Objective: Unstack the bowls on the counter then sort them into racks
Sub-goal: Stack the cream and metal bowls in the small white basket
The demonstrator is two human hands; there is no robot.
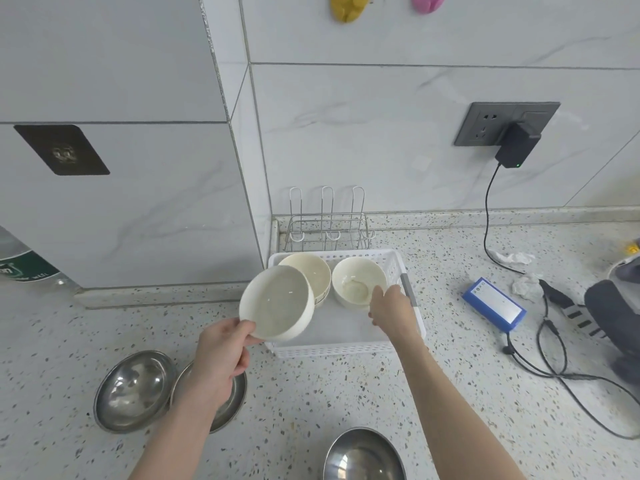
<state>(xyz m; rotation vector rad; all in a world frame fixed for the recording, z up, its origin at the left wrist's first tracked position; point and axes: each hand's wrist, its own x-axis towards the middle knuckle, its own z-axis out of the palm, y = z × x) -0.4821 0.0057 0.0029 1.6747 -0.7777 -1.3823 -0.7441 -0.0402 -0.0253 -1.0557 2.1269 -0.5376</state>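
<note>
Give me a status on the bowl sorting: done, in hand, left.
Done: cream bowls sit in the white basket, a small stack at back left and one bowl on the right. In hand: the left hand holds another cream bowl over the basket; the right hand touches the right bowl's rim. Left: three steel bowls on the counter; the wire rack is empty.

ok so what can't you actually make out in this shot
Head view only:
- Second steel bowl: mostly covered by the left hand and forearm.
- Bowl stack in the white basket: the held white bowl hides its side, so the count is unclear.
- Right hand: fingertips hidden at the right-hand bowl, so the grip is unclear.
- Near steel bowl: cut by the bottom edge.
- Blue box: label too small.
</note>
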